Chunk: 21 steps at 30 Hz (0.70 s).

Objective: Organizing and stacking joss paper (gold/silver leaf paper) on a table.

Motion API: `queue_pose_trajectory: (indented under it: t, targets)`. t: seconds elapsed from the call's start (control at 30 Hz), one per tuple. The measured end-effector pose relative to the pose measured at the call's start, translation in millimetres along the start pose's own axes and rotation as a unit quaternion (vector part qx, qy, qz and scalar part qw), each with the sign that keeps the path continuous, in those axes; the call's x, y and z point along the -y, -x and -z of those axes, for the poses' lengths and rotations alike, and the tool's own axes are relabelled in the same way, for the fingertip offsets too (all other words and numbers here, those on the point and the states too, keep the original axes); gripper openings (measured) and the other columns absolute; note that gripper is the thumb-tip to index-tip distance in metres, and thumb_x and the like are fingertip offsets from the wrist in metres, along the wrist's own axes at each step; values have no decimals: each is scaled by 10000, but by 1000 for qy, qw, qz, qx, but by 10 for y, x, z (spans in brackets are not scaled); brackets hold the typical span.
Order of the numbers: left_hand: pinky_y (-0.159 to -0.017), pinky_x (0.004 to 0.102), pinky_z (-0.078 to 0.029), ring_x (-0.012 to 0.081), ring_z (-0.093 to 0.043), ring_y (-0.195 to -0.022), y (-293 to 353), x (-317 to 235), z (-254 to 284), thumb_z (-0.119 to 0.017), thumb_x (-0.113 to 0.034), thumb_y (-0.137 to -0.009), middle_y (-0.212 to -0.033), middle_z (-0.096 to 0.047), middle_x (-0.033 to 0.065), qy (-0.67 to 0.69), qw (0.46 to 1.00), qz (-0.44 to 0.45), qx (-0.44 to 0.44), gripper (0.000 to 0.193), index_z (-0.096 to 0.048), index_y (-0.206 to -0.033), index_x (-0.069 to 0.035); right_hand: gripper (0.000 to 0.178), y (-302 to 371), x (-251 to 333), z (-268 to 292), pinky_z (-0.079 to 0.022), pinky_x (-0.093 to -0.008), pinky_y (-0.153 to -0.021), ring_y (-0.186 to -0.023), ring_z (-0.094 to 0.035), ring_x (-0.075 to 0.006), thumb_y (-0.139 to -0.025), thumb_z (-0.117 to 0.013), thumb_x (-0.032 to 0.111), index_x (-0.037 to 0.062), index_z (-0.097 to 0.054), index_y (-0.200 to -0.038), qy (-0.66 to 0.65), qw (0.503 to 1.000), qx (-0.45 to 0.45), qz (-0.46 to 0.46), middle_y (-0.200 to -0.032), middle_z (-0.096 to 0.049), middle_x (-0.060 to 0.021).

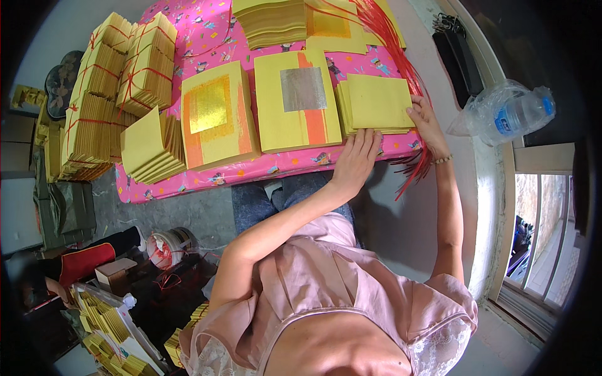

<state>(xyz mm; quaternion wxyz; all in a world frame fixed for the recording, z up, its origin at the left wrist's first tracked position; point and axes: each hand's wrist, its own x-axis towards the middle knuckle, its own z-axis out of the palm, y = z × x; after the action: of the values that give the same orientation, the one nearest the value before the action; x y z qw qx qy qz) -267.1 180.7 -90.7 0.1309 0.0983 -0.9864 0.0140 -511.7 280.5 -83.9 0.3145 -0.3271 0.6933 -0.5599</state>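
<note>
A stack of folded yellow papers [380,103] lies at the front right of a table with a pink patterned cover. My left hand [359,161] rests flat against its front edge, with fingers stretched out side by side. At the stack's right edge is my right hand [429,125], its thumb and fingertips apart and touching the paper. Red strings [401,56] hang over the table's right side and pass behind this hand. To the left stand a thick yellow paper stack with a silver square [303,91] and another with a gold square [211,105].
String-tied yellow bundles [94,113] are piled at the table's left, beside folded papers [147,145]. More yellow sheets [276,22] lie at the back. A plastic bottle [520,118] sits on the right ledge. A bucket [170,245] and boxed papers [110,319] are lower left.
</note>
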Motion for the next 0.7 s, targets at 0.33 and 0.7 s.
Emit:
queue_pose_trajectory:
  t: [0.33, 0.7]
  targets:
    - [-1182, 459, -271, 365, -349, -1399, 95, -3, -13, -565, -178, -872, -1481, -389, 206, 79, 997, 3, -19, 668, -367, -1478, 21, 359, -40, -142, -15, -498, -262, -873, -1024, -623, -135, -1007, -507, 46, -14, -402, -1345, 50, 997, 6, 61, -1116, -640, -111]
    - [-1160, 502, -288, 436, -301, -1411, -132, 34, 150, -729, -145, -774, -1467, -371, 263, 214, 970, 17, -111, 803, -368, -1477, -1, 349, -6, -72, -97, -506, -255, -865, -1013, -622, -126, -1008, -490, 32, -11, -392, -1341, 37, 998, -5, 42, -1121, -627, -108]
